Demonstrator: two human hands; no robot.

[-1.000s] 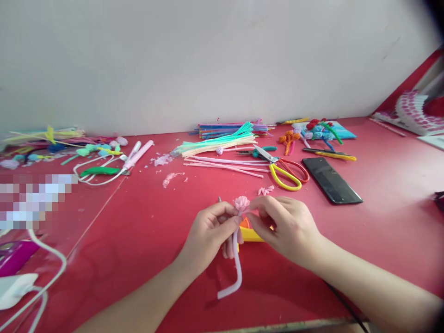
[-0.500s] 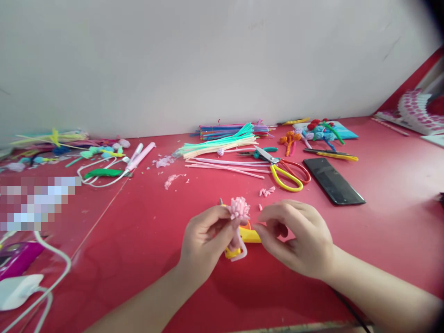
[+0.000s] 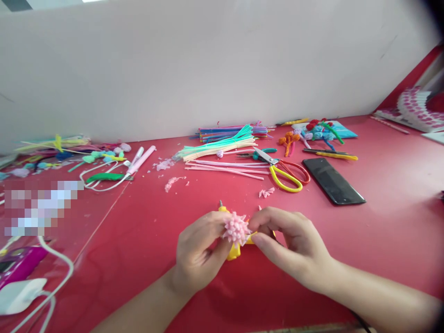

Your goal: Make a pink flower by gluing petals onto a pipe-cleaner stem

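Observation:
My left hand [image 3: 199,252] grips a pink pipe-cleaner flower [image 3: 236,228] between thumb and fingers, its spiky round head turned up toward me. The stem is hidden behind the hand and the bloom. From the right, my right hand [image 3: 289,243] pinches with thumb and forefinger at the flower's right-hand petals. Below both hands lies a yellow glue gun [image 3: 234,252] with a metal tip, mostly covered by the flower and fingers. Small pink pipe-cleaner scraps [image 3: 266,192] lie just beyond my right hand.
Large scissors [image 3: 286,179] with red and yellow handles lie beside a black phone [image 3: 333,181]. Pipe-cleaner bundles [image 3: 218,143] rest near the wall, with loose pink stems [image 3: 225,170] in front. A pink hair-straightener-like tool [image 3: 141,160] and white cables [image 3: 64,252] occupy the left side.
The flower has tipped so its head faces me more, and it sits slightly lower. My right hand has come in from a small gap to touch its right edge.

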